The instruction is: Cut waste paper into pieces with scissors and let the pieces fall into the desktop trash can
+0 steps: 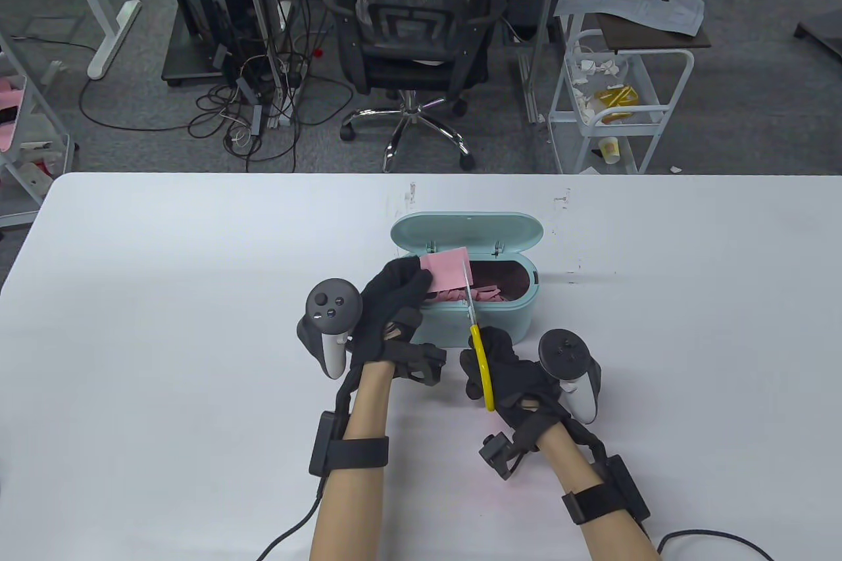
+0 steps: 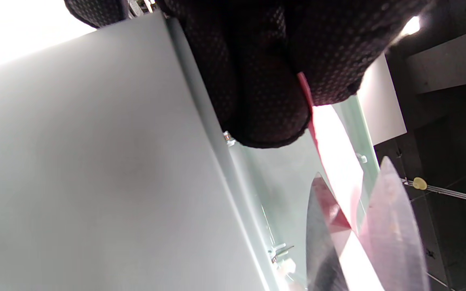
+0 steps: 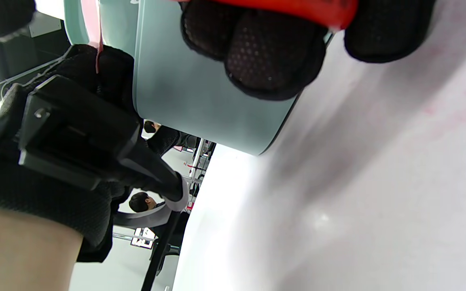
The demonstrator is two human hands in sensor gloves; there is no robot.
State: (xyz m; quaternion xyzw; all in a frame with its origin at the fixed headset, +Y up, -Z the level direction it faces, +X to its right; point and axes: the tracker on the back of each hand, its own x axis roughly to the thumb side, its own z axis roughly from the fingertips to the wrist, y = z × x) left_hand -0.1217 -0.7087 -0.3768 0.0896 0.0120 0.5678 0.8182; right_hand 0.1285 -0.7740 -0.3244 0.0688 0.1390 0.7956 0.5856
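Item: square pink paper sheet [image 1: 446, 267], held over the open mint-green plastic desktop trash can [image 1: 473, 317] on the white desk [image 1: 164, 324]. Left hand [image 1: 389, 308] pinched its left edge. Right hand [image 1: 510, 370] gripped yellow-handled steel scissors [image 1: 479, 341], blades parted astride the sheet. Left wrist view alone showed both blades [image 2: 390, 226] flanking the paper; table view showed pink strips [image 1: 483, 294] inside.

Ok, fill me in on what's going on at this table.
A person in sensor gloves is cutting up paper. The left hand pinches a pink sheet over the open teal desktop trash can. The right hand holds yellow-handled scissors, whose blades are parted around the sheet's right edge, mid-cut. Pink strips already lie inside the can, whose lid is flipped back.
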